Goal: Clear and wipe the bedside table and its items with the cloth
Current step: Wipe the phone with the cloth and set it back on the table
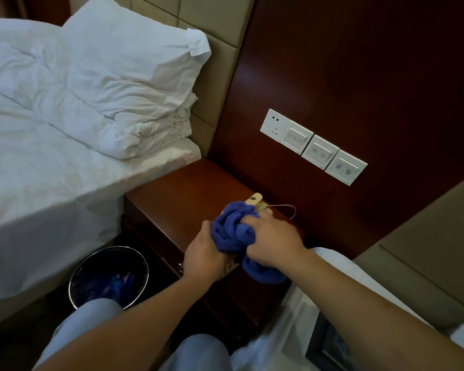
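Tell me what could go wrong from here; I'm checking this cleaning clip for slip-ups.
1. The small pale tag with its thin cord lies on the bedside table just behind the bunched blue cloth; a wipe could sweep it off the back or side.
2. Both the left hand and right hand grip the cloth in a wad, so it may wipe unevenly.
3. The open bin stands below the table's front; knocked items might drop in.

Blue cloth [235, 232] conceals most of a pale wooden item [255, 200]; its identity cannot be told. The left hand [204, 254] grips something patterned, mostly covered. Switch panel [314, 147] markings are too small to read. Bin [109, 277] contents are indistinct.
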A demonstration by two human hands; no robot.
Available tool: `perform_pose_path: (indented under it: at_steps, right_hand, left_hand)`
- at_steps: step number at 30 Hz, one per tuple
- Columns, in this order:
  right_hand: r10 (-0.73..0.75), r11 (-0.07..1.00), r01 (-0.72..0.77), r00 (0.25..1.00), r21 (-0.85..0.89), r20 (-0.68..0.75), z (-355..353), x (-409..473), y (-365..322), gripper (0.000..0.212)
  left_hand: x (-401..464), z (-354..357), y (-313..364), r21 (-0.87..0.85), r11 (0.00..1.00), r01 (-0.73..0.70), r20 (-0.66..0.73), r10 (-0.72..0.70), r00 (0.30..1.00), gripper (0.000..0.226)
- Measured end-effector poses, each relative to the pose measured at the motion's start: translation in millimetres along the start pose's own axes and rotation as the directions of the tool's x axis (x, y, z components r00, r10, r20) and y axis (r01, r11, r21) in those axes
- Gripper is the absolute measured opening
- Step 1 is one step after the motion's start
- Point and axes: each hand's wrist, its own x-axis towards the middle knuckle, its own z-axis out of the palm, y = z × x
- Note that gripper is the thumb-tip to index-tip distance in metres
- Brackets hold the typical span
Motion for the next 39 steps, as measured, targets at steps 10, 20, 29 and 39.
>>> perform_pose_path:
  at_steps: [10,20,29,39]
  right_hand:
    - [0.209,0.976,-0.207,0.978,0.073,-0.022,-10,25,11,0.037]
    - [0.053,0.98,-0.068,0.995,-0.186,-0.081,-6,35,-13,0.051]
    - [0.143,0.98,-0.137,0.989,0.147,-0.031,11,11,33,0.045]
    - [-0.059,0.993,0.048,0.993,0.105,0.102,48,28,16,0.058]
  left_hand:
    - [4,-3,-5,0.125,0.992,0.025,0.018,-0.027,0.999,0.059]
    - [5,-6,2,0.109,0.994,-0.029,0.05,0.024,0.998,0.049]
    - [37,-35,3,0.14,0.974,0.176,0.208,-0.203,0.957,0.062]
    - [61,-46,-62,-0.135,0.843,0.52,0.277,-0.472,0.837,0.092]
